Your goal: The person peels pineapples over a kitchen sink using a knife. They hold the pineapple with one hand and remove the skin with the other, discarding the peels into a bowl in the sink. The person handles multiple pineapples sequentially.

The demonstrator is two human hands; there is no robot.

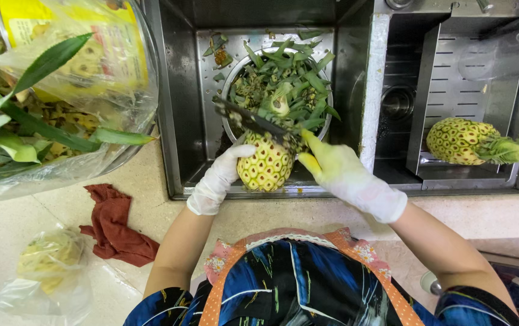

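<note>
Over the sink [181, 121], my left hand [220, 175] grips the peeled pineapple [265, 166] to steady it; my right hand [338, 172] clasps the knife [247, 118] across its top, above the bowl [326, 124] catching leafy trimmings.

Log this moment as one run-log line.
left hand: steadies peeled pineapple | right hand: knife at its top | over sink
</note>
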